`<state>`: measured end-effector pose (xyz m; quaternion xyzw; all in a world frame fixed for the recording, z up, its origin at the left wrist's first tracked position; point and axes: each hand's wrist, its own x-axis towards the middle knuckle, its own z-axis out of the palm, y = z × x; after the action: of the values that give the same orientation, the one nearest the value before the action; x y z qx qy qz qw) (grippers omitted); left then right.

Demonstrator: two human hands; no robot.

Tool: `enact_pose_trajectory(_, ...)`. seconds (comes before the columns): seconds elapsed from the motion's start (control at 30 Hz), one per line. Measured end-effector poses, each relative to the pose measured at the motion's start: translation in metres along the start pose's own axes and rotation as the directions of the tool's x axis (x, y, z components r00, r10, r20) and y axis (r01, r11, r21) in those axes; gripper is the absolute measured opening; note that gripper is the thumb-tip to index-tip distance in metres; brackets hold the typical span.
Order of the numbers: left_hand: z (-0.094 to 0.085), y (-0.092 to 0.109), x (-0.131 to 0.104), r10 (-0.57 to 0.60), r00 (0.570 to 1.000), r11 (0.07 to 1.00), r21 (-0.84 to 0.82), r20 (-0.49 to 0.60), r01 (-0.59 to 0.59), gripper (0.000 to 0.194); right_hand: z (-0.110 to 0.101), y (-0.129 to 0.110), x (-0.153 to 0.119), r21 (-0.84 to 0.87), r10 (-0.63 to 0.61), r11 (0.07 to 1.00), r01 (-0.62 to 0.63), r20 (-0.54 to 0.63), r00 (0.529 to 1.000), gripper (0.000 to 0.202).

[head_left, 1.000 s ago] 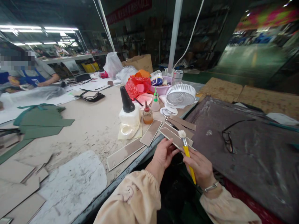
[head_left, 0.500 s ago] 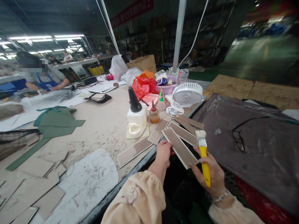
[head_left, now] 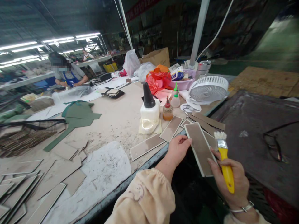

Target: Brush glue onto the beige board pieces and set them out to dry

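While the L hand (head_left: 178, 149) pinched the upper L edge of a brown panel (head_left: 199, 147) btwn thumb & fingers, the R hand (head_left: 233, 179) grasped two things at once: its thumb pressed nr the panel's lower R edge, & its fingers were closed round a yellow-handled brush (head_left: 226, 169). Brush stood almost upright, white bristles up, just R of the panel & apart from it. Panel, w/ a pale border, was held up tilted at the bench (head_left: 112, 123) edge, its lower end over the dark gap.

Just L of the panel, two bordered strips (head_left: 147, 146) lay on the bench, ends touching or overlapping, couldn't tell which. Behind them stood a white bottle w/ black spout (head_left: 149, 113), an amber bottle w/ red cap (head_left: 167, 112) & a clear bottle w/ green tip (head_left: 175, 101), then a white fan (head_left: 207, 90).

Far L: loose panels (head_left: 23, 186) in an untidy spread, green pieces (head_left: 80, 115) beyond. Glasses (head_left: 277, 144) lay on a dark sheet (head_left: 249, 121) to the R. Co-worker (head_left: 72, 77) in a blue apron sat across the bench, upper L; hand details too small to tell.
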<state>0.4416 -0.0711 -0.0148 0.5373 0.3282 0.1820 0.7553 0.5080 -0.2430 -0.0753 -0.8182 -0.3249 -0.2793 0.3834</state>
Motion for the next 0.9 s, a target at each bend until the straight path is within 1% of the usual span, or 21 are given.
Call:
enact_pose_trajectory(0.03, -0.013, 0.007, -0.003, 0.062, 0.998, 0.994, 0.092, -0.026, -0.059, 0.008, -0.001, 0.001, -0.001, -0.027, -0.001, 1.000, 0.000, -0.013, 1.000, 0.033)
enact_pose_trajectory(0.1, -0.048, 0.023, -0.011, 0.216, 0.971, 0.921, 0.352, -0.101, -0.168, 0.015, -0.003, 0.003, -0.004, -0.056, -0.013, 0.998, 0.012, -0.027, 1.000, 0.032)
enact_pose_trajectory(0.13, -0.069, 0.031, -0.016, 0.269, 0.955, 0.867, 0.465, -0.129, -0.181, 0.021, -0.003, 0.004, -0.005, -0.055, -0.032, 0.998, 0.031, -0.027, 0.999, 0.031)
enact_pose_trajectory(0.17, -0.089, 0.038, -0.022, 0.297, 0.942, 0.803, 0.575, -0.155, -0.158, 0.029, -0.004, 0.004, -0.006, -0.048, -0.051, 0.998, 0.050, -0.024, 0.998, 0.029)
enact_pose_trajectory(0.2, -0.109, 0.044, -0.027, 0.283, 0.940, 0.731, 0.677, -0.189, -0.084, 0.035, -0.004, 0.004, -0.007, -0.037, -0.065, 0.997, 0.065, -0.016, 0.998, 0.028)
enact_pose_trajectory(0.23, -0.127, 0.048, -0.031, 0.239, 0.949, 0.639, 0.770, -0.208, 0.008, 0.040, -0.004, 0.003, -0.007, -0.026, -0.079, 0.997, 0.078, -0.010, 0.997, 0.027)
enact_pose_trajectory(0.27, -0.141, 0.050, -0.034, 0.196, 0.957, 0.524, 0.848, -0.212, 0.080, 0.042, -0.004, 0.000, -0.007, -0.011, -0.092, 0.996, 0.092, -0.008, 0.996, 0.027)
enact_pose_trajectory(0.3, -0.152, 0.051, -0.037, 0.161, 0.967, 0.404, 0.907, -0.197, 0.117, 0.043, -0.002, -0.003, -0.007, 0.003, -0.101, 0.995, 0.101, -0.009, 0.995, 0.026)
enact_pose_trajectory(0.37, -0.165, 0.049, -0.038, 0.106, 0.984, 0.204, 0.971, -0.145, 0.121, 0.043, 0.001, -0.012, -0.005, 0.037, -0.105, 0.994, 0.105, -0.008, 0.994, 0.026)
enact_pose_trajectory(0.4, -0.167, 0.048, -0.037, 0.092, 0.988, 0.151, 0.983, -0.124, 0.109, 0.044, 0.003, -0.018, -0.004, 0.059, -0.100, 0.993, 0.100, -0.006, 0.995, 0.025)
enact_pose_trajectory(0.43, -0.168, 0.047, -0.034, 0.081, 0.990, 0.131, 0.986, -0.115, 0.103, 0.044, 0.005, -0.024, -0.003, 0.087, -0.085, 0.993, 0.084, 0.001, 0.996, 0.024)
enact_pose_trajectory(0.47, -0.169, 0.047, -0.032, 0.074, 0.990, 0.137, 0.985, -0.118, 0.107, 0.045, 0.007, -0.030, -0.002, 0.116, -0.061, 0.991, 0.059, 0.012, 0.998, 0.023)
enact_pose_trajectory(0.53, -0.170, 0.049, -0.027, 0.052, 0.989, 0.188, 0.974, -0.137, 0.125, 0.044, 0.012, -0.041, -0.002, 0.178, -0.012, 0.984, 0.005, 0.040, 0.999, 0.022)
enact_pose_trajectory(0.6, -0.175, 0.053, -0.028, 0.003, 0.991, 0.247, 0.960, -0.133, 0.128, 0.034, 0.017, -0.050, -0.003, 0.252, 0.038, 0.966, -0.058, 0.084, 0.996, 0.021)
enact_pose_trajectory(0.67, -0.184, 0.058, -0.035, -0.051, 0.993, 0.316, 0.941, -0.107, 0.118, 0.020, 0.022, -0.059, -0.005, 0.343, 0.088, 0.930, -0.132, 0.141, 0.986, 0.020)
enact_pose_trajectory(0.7, -0.190, 0.060, -0.041, -0.093, 0.991, 0.392, 0.912, -0.091, 0.121, 0.020, 0.024, -0.063, -0.005, 0.390, 0.114, 0.904, -0.174, 0.171, 0.979, 0.020)
enact_pose_trajectory(0.73, -0.197, 0.062, -0.049, -0.148, 0.986, 0.494, 0.858, -0.074, 0.138, 0.024, 0.026, -0.068, -0.006, 0.433, 0.137, 0.876, -0.215, 0.204, 0.969, 0.019)
enact_pose_trajectory(0.8, -0.212, 0.063, -0.069, -0.277, 0.960, 0.707, 0.671, -0.028, 0.223, 0.038, 0.031, -0.079, -0.006, 0.485, 0.171, 0.826, -0.287, 0.269, 0.948, 0.018)
enact_pose_trajectory(0.83, -0.220, 0.063, -0.079, -0.338, 0.941, 0.776, 0.566, -0.002, 0.280, 0.044, 0.033, -0.085, -0.006, 0.495, 0.180, 0.811, -0.313, 0.298, 0.937, 0.018)
enact_pose_trajectory(0.87, -0.226, 0.062, -0.090, -0.384, 0.923, 0.815, 0.475, 0.018, 0.330, 0.047, 0.035, -0.091, -0.005, 0.497, 0.184, 0.802, -0.331, 0.322, 0.929, 0.017)
enact_pose_trajectory(0.9, -0.233, 0.060, -0.101, -0.413, 0.910, 0.833, 0.414, 0.025, 0.367, 0.048, 0.038, -0.097, -0.004, 0.495, 0.180, 0.800, -0.339, 0.342, 0.922, 0.017)
